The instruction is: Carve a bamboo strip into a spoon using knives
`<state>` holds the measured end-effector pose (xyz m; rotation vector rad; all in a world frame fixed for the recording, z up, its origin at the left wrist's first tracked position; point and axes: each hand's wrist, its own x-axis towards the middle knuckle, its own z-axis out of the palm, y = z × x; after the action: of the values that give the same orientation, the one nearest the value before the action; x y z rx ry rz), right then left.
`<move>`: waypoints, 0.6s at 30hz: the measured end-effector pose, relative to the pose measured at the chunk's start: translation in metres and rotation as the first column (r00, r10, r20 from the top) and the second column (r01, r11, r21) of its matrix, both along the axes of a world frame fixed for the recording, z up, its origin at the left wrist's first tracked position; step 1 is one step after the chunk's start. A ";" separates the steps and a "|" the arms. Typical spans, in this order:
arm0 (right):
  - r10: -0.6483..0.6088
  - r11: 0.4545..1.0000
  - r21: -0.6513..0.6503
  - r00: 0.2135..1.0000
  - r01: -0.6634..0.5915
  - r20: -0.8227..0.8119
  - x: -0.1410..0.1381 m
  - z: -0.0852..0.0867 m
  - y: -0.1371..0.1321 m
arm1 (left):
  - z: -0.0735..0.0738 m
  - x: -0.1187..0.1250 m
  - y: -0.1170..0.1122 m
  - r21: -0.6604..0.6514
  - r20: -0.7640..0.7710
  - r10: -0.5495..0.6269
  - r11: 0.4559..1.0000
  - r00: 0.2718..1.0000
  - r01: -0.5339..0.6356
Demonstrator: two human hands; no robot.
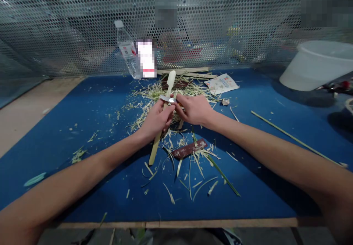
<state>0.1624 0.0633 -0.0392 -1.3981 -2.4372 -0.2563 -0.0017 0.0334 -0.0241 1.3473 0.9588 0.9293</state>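
My left hand (157, 120) grips a pale bamboo spatula or spoon blank (157, 143) near its middle, with its rounded end (171, 81) pointing away from me and its lower end resting towards the mat. My right hand (193, 110) holds a small steel knife (167, 99), and the blade lies against the blank just above my left fingers. The knife's handle is mostly hidden in my right fingers. Bamboo shavings (162, 90) lie in a loose heap under both hands. A dark reddish-brown strip (189, 148) lies among the scraps nearer me.
A blue mat (82, 109) covers the bench, littered with shavings. Behind stand a water bottle (127, 50), bamboo slats (183, 71) and a printed paper packet (222, 84). A white tub (320, 67) stands at right, a long green strip (295, 138) lies before it, and a perforated metal screen (82, 17) rises behind.
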 end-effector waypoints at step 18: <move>-0.001 0.998 0.055 0.999 -0.002 0.046 0.000 0.010 -0.004 | 0.002 0.004 -0.001 0.014 -0.039 0.131 0.991 0.991 -0.131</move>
<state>0.1628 0.0598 -0.0291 -1.3826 -2.4478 -0.3561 0.0026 0.0321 -0.0225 1.3288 1.0843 1.0112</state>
